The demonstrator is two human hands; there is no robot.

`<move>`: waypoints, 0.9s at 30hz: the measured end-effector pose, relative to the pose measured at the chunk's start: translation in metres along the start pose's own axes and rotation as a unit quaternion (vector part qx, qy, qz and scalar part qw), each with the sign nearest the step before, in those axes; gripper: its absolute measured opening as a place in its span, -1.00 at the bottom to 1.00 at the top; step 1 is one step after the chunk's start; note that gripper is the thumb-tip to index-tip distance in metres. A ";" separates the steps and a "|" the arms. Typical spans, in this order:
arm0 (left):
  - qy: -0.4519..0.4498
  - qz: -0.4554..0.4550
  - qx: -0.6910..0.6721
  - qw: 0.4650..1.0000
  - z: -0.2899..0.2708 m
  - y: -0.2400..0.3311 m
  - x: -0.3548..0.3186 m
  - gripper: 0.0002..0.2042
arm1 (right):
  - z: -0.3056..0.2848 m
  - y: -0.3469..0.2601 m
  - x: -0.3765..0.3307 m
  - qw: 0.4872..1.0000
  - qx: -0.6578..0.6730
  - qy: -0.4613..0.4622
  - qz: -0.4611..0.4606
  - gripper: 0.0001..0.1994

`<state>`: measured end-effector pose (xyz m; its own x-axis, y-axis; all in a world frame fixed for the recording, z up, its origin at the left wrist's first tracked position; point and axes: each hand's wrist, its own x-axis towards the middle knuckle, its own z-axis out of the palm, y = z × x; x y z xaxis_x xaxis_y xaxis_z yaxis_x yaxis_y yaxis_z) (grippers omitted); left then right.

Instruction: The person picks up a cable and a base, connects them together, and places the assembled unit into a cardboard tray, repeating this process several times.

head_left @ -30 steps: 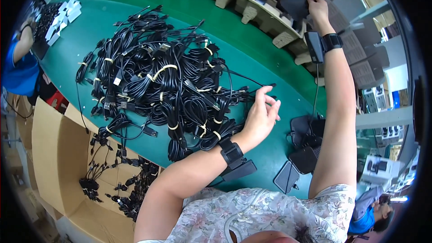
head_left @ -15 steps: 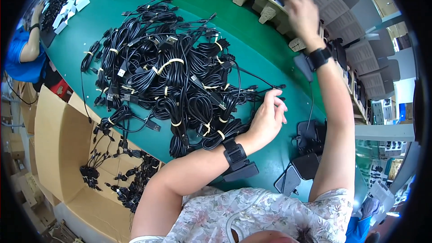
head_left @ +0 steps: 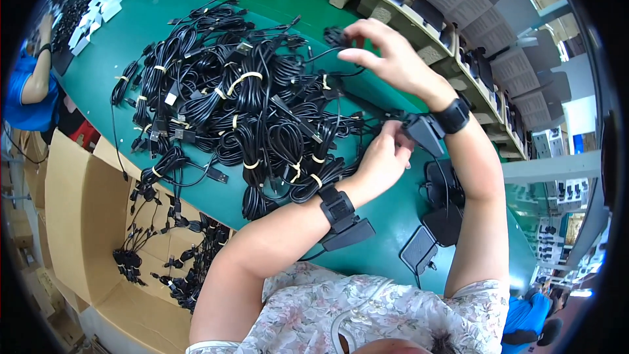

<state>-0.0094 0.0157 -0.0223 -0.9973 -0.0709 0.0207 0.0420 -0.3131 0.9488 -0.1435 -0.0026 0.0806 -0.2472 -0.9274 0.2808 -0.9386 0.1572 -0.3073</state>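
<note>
A large heap of black cables [head_left: 246,85], many coiled and bound with pale ties, lies across the green table. My left hand [head_left: 381,160] is at the heap's right side, fingers curled and closed around thin black cable ends. Above it, my right hand [head_left: 396,62] is bent with thumb and forefinger at a small black cable coil [head_left: 335,37]. It appears to grip this coil, though its other fingers are partly hidden. Both wrists wear black straps with a dark box.
An open cardboard box [head_left: 72,216] with more cables stands at the left. Dark flat devices [head_left: 419,249] lie on the table [head_left: 367,236] near my right arm. Moulded trays [head_left: 419,29] line the far right. A co-worker's arm [head_left: 36,78] and white pieces [head_left: 98,13] are far left.
My right hand has come back from the trays, leftward and down, to the small cable coil by the heap. My left hand has shifted slightly up, with its fingers now at the cable ends.
</note>
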 end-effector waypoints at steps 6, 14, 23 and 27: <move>0.047 0.187 0.117 0.974 -0.006 0.013 -0.001 -0.79 | -0.041 -0.018 -0.061 0.987 0.013 0.080 0.138 -0.66; 0.273 0.476 0.390 0.740 -0.020 0.050 0.004 -0.78 | -0.064 -0.053 -0.136 0.985 -0.092 0.082 0.124 -0.71; 0.153 0.480 0.502 0.703 -0.025 0.073 -0.007 -0.90 | -0.080 -0.094 -0.164 0.949 -0.005 0.196 0.246 -0.77; 0.105 0.475 0.356 0.798 -0.012 0.071 -0.015 -0.88 | -0.084 -0.099 -0.164 0.879 0.246 0.332 0.238 -0.77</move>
<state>0.0096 -0.0171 0.0413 -0.5005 -0.1374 0.8548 0.6529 0.5884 0.4769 -0.0304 0.1623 0.1411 -0.8236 -0.3669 0.4325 -0.5130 0.1568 -0.8439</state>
